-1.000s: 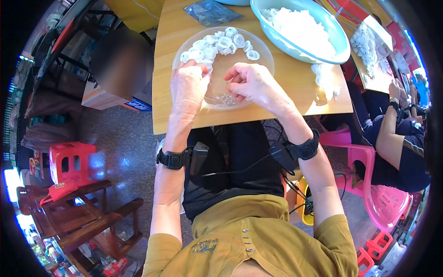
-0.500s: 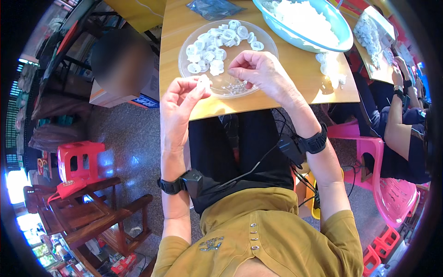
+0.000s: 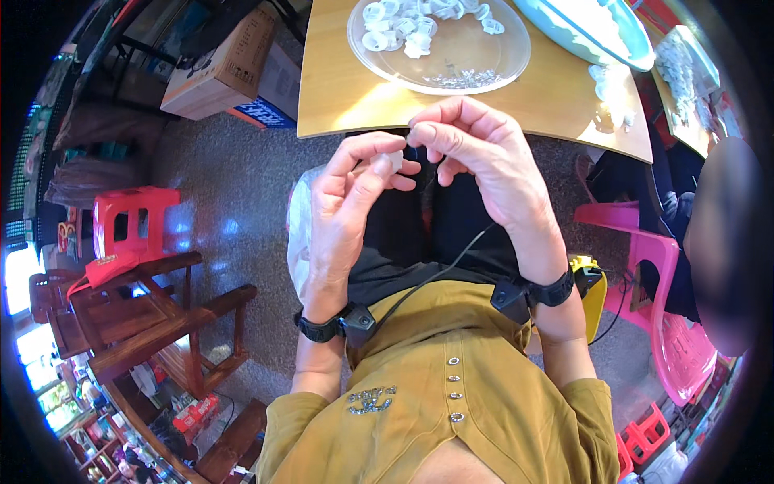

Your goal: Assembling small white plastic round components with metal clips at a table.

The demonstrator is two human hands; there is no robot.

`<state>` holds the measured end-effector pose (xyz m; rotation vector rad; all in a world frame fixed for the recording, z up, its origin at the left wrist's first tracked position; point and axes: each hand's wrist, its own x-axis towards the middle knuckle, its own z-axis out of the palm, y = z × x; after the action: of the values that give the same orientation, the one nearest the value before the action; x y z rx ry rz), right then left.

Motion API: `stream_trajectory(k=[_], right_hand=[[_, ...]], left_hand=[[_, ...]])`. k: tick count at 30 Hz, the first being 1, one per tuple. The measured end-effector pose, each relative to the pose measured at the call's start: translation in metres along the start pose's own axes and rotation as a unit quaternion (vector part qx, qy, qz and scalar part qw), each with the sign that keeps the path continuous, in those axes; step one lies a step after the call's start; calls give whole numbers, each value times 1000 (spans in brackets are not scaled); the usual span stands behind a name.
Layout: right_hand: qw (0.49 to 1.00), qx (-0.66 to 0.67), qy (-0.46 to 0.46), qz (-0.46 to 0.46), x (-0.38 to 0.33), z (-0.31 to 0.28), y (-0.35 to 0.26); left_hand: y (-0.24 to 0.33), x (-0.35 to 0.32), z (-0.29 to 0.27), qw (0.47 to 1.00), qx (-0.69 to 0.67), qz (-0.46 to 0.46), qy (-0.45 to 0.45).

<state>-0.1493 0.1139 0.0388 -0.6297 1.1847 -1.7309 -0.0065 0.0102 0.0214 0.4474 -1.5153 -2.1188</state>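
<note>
My left hand point(image 3: 348, 192) pinches a small white plastic piece point(image 3: 395, 160) between thumb and fingertips, above my lap. Close beside it, my right hand point(image 3: 496, 165) has thumb and forefinger pressed together near the piece. Whatever those fingertips hold is too small to make out. Beyond both hands, a round clear plastic tray point(image 3: 382, 78) rests on the wooden table. White plastic pieces point(image 3: 395, 26) lie heaped in its far left part, and small shiny metal parts point(image 3: 465, 78) lie along its near side.
A light blue basin point(image 3: 564, 40) full of white material stands at the table's far right. Some white pieces point(image 3: 606, 85) lie near the right edge. A cardboard box point(image 3: 222, 68) and a pink stool point(image 3: 135, 222) are at left; a pink chair point(image 3: 653, 266) is at right.
Both hands have drawn back from the tray toward my body and come together over my lap. My right hand has left the shiny metal parts. The view has tilted lower.
</note>
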Motion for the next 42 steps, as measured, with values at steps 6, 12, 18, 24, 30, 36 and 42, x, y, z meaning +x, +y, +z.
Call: stream_trajectory(k=[6,12,18,24,30,36,42], right_hand=[[999,-33,10,17,-2,8,15],[992,-116,28,-32,-6,8,20],[948,-287,53,-130,-11,14,19],[979,-139,95,-112,-15,16,30],[983,-99,64,-143,-9,29,50],[984,-71,78,-142,-3,30,53],[986,-45,65,-146,-3,30,50]], left_hand=[[-16,-3,-5,995,62,63,35],[-21,-2,-12,998,26,44,24],[-15,-5,-14,992,-117,-47,-2],[-15,-7,-17,993,-104,-24,48],[-19,-6,-13,992,-88,17,84],[-18,-5,-16,996,-64,4,63],[-18,-6,-20,994,-97,5,51]])
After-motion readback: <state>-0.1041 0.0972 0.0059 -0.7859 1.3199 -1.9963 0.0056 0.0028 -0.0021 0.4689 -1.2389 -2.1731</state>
